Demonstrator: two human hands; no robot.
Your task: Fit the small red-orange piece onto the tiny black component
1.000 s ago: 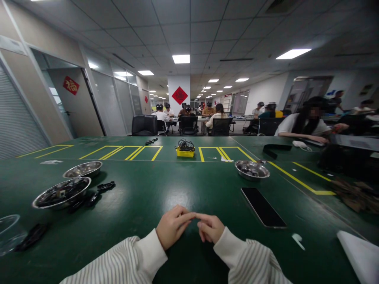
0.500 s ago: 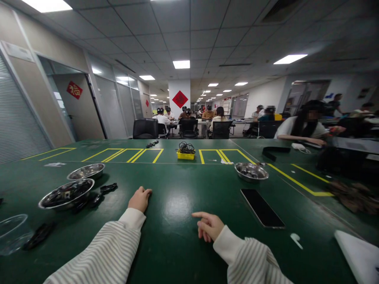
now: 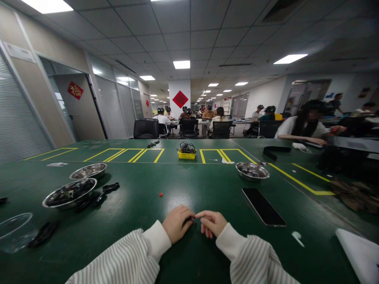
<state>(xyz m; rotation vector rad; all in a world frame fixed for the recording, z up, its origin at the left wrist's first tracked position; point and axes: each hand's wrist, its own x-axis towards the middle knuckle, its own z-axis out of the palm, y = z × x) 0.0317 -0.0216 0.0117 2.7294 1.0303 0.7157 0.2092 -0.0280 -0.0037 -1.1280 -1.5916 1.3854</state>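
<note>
My left hand [image 3: 177,223] rests low over the green table, its fingers bent around a small dark piece [image 3: 188,220] that mostly hides under them. Facing it, my right hand [image 3: 213,223] points its index finger at the left fingertips, meeting them or nearly so. The other right fingers curl loosely, and I see nothing held in them. A tiny red piece [image 3: 160,194] lies on the table beyond my left hand.
Left are two steel bowls [image 3: 89,170], the nearer full of dark parts, black pieces [image 3: 111,187] and a clear plastic cup [image 3: 16,232]. Right are a bowl of parts [image 3: 252,171], a phone [image 3: 263,207] and an earbud [image 3: 297,239]. A yellow box [image 3: 186,156] with cables stands ahead.
My left hand went out forward and left, then came back to my right hand. The red piece now lies where that hand reached, and a dark piece shows under its fingers. My right hand barely moved.
</note>
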